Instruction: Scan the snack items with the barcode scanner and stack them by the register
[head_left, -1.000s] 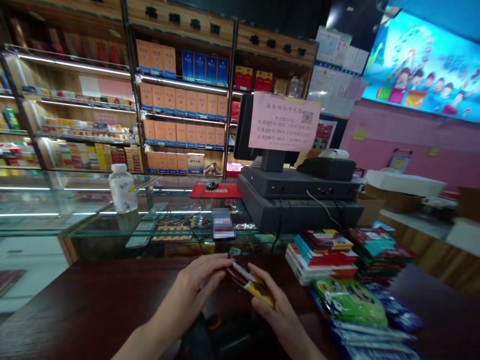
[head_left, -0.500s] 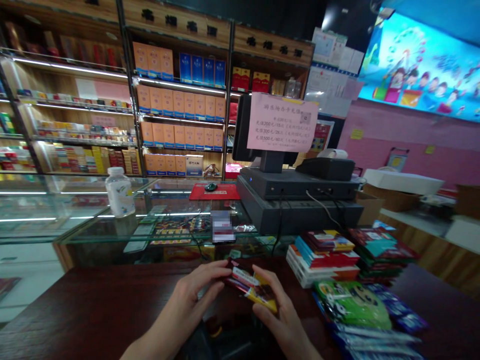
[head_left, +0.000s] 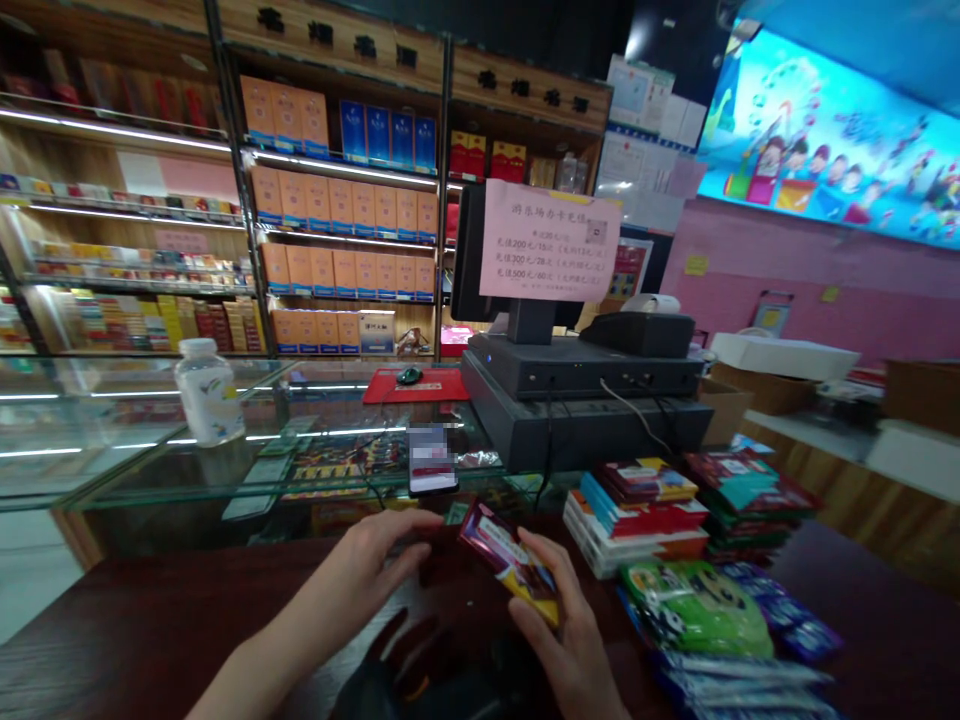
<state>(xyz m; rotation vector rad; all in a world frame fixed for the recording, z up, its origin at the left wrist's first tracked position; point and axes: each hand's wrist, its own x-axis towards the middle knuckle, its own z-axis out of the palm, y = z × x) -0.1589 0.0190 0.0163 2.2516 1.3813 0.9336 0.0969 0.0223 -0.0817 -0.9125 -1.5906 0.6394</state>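
Pack (head_left: 510, 565): one, above surface (head_left: 172, 610).
Right grip (head_left: 559, 640): clamped on pack.
Left grip (head_left: 367, 565): open, just beside pack.
Change: left grip now off pack.

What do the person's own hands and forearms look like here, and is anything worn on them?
The left hand and the right hand are both bare, with no gloves, and no rings or wristbands can be made out. The left forearm shows no sleeve or watch as far as the bottom edge of the view.
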